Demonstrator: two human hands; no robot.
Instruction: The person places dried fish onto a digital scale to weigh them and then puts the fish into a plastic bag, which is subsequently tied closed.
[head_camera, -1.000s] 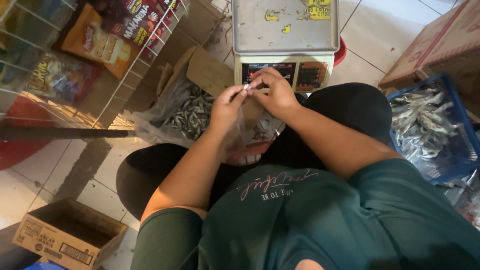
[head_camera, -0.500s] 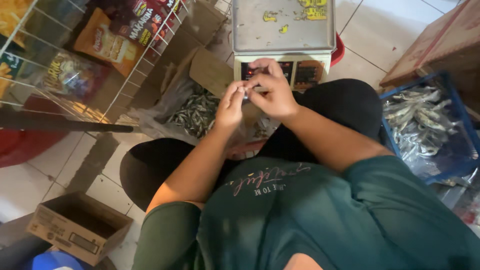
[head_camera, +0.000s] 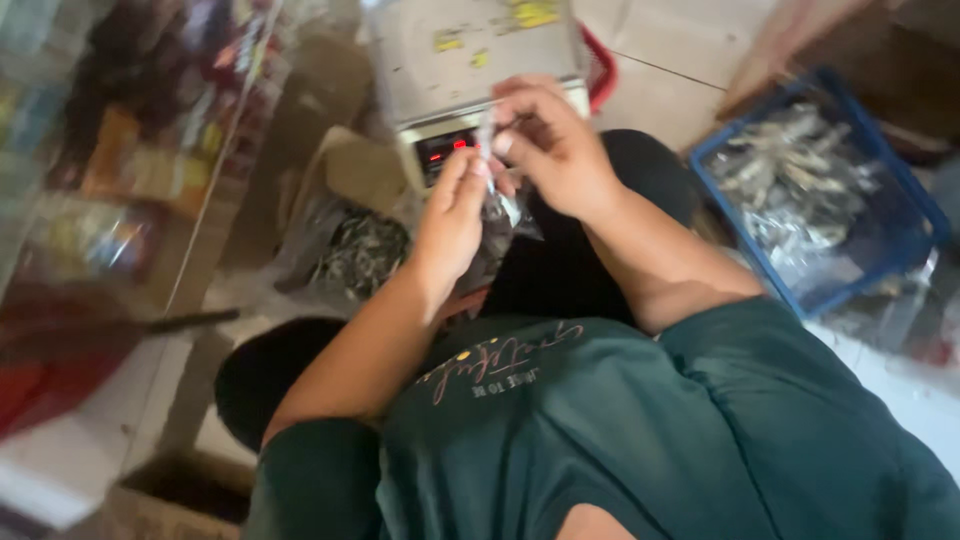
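— What are the hands doing in the head view?

— Both are raised together over the lap. The left hand (head_camera: 452, 215) has its fingers pressed together around the top of a small clear bag (head_camera: 497, 205), and the right hand (head_camera: 553, 148) pinches the same bag's upper edge from the far side. The two hands touch at the fingertips.

— Where is the bag, then?

— Between the two hands, hanging down from them just near of a scale (head_camera: 470, 70). Its lower part holds something dark (blurred, so I cannot tell what exactly).

— And the scale?

— On the floor at the far middle, a grey flat top with a lit red display facing the person. The right hand partly covers its front edge.

— What else lies about?

— To the left of the hands, a cardboard box (head_camera: 345, 175) with an open plastic bag of small dried fish (head_camera: 362, 250) spilling from it. To the right, well apart, a blue crate (head_camera: 905, 205) on the tiled floor, also filled with silvery dried fish. At the far left a wire rack (head_camera: 225, 150) holds coloured snack packets (too blurred to tell more). A second cardboard box (head_camera: 170, 500) sits at the near left corner.

— The person?

— Seated, in a dark green shirt (head_camera: 640, 440) and black trousers.
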